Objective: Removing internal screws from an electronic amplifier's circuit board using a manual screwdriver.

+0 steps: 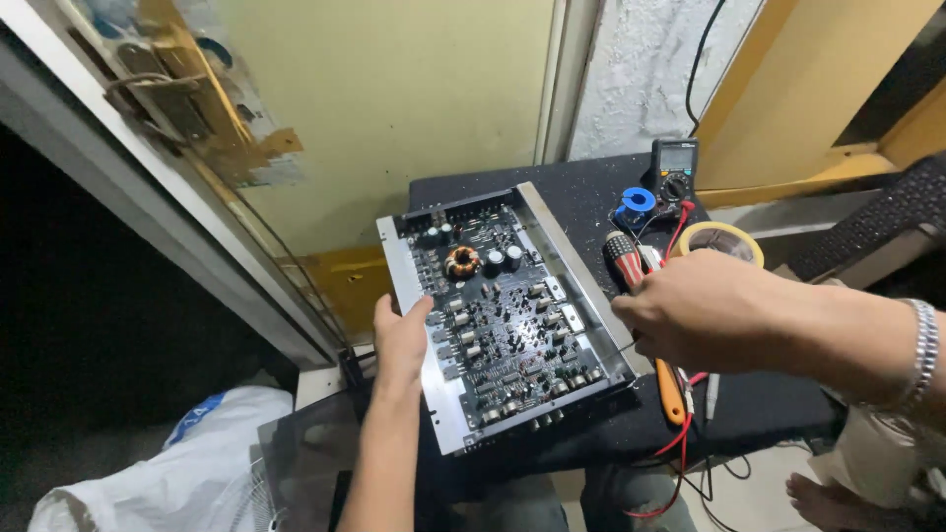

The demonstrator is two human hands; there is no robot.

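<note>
Between the two hands lies one open circuit board in its metal tray, tilted on a small dark surface, its cover already off so the parts show. The left hand grips the tray's near left edge, thumb over the rim and fingers under it. The right hand hovers at the board's right edge, curled closed around something thin; what it pinches I cannot tell, though an orange handle pokes out below it and red wires trail down from there.

As a judgement, the work looks midway: the board is exposed and steadied, tools are laid out, yet no probe or tip visibly touches a part, so whatever checking or repair is meant seems still open.

Counted, beyond the right hand: one red-and-black screwdriver just past the knuckles, one roll of yellowish tape beside it, one blue spool and one black meter farther off. On the board, one copper coil stands out; the small parts are too many to count. Below the left forearm lies one white plastic bag. A metal bracelet circles the right wrist.
</note>
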